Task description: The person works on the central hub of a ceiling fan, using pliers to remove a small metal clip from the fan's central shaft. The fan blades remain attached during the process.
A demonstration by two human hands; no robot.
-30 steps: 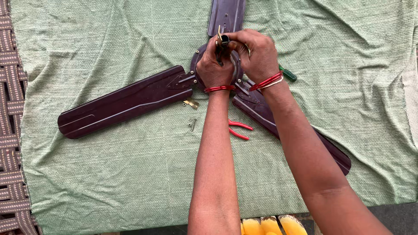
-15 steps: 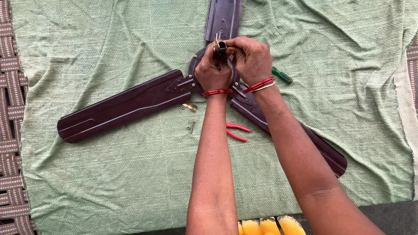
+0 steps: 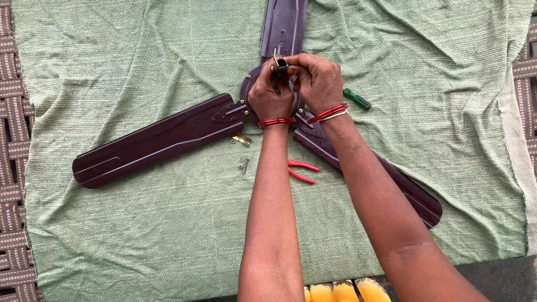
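Both my hands sit over the hub (image 3: 250, 92) of the dark ceiling fan on the green cloth (image 3: 140, 235). My left hand (image 3: 270, 96) closes its grip on the short black rod (image 3: 279, 66) at the hub's centre; my right hand (image 3: 319, 81) pinches its top. Since a moment ago my hands have barely shifted, so the work stays at the rod. Red pliers (image 3: 301, 170) and loose screws (image 3: 244, 165) lie untouched nearby.

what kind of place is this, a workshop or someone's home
Probably a home or informal repair spot, not a workshop: a ceiling fan lies on a green cloth spread over a woven mat, with red-handled pliers loose beside it.
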